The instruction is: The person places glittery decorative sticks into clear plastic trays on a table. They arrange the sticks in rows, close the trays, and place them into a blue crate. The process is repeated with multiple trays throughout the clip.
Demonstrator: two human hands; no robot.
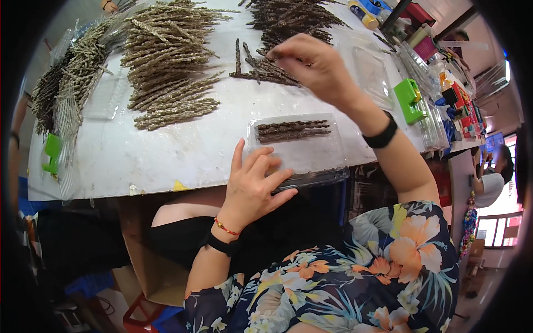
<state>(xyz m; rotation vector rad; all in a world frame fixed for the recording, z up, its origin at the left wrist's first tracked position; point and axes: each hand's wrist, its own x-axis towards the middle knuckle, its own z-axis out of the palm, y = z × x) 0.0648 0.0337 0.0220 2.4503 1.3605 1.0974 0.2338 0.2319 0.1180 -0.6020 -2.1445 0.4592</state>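
My left hand (pixel 251 182) lies with fingers apart at the near left side of a clear plastic box (pixel 311 154) on the table's front edge. Inside the box, a few dark brown twisted sticks (pixel 293 131) lie side by side toward the far end. My right hand (pixel 313 69) hangs above loose dark sticks (pixel 260 71), its fingers curled together; whatever they may grip is hidden. Beyond it spreads a large heap of dark sticks (pixel 294 21).
A heap of lighter golden-brown sticks (pixel 166 61) covers the left middle of the white table (pixel 139 161). Farther left are bundled sticks (pixel 83 72) and a green tape dispenser (pixel 51 154). Another green dispenser (pixel 410 101) and stacked clear boxes (pixel 433 125) stand at right.
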